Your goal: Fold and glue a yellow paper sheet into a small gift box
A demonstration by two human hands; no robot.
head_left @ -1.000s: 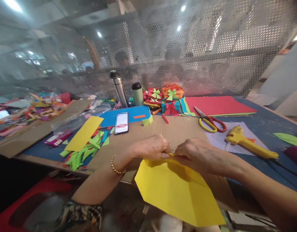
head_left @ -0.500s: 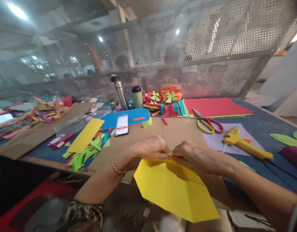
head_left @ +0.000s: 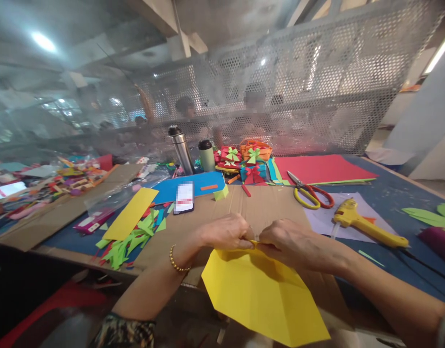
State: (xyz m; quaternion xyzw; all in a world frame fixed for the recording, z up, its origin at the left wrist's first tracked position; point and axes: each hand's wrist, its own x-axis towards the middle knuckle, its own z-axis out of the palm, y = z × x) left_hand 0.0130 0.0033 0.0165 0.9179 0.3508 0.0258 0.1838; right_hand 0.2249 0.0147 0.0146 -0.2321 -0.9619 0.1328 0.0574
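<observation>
A large sheet of yellow paper (head_left: 262,295) with crease lines hangs toward me over the table's front edge. My left hand (head_left: 227,233) pinches its top edge, fingers closed. Close beside it, my right hand (head_left: 285,240) grips the same edge, thumb and fingers pressed together; its fingertips are partly hidden. Under both hands lies flat brown cardboard (head_left: 204,220). Beyond them are a small light-green paper piece (head_left: 221,194) and a red strip (head_left: 246,190).
Scissors (head_left: 309,191) and a yellow glue gun (head_left: 367,224) lie on the right. A phone (head_left: 184,198), green paper scraps (head_left: 135,239) and a yellow sheet (head_left: 130,212) are left. Behind stand a steel flask (head_left: 182,152), a green bottle (head_left: 207,157), small bow-topped paper boxes (head_left: 253,173) and red sheets (head_left: 323,168).
The whole view has tipped up slightly, so the table sits lower in the picture. Both hands keep their hold on the yellow paper, with hardly any movement of their own.
</observation>
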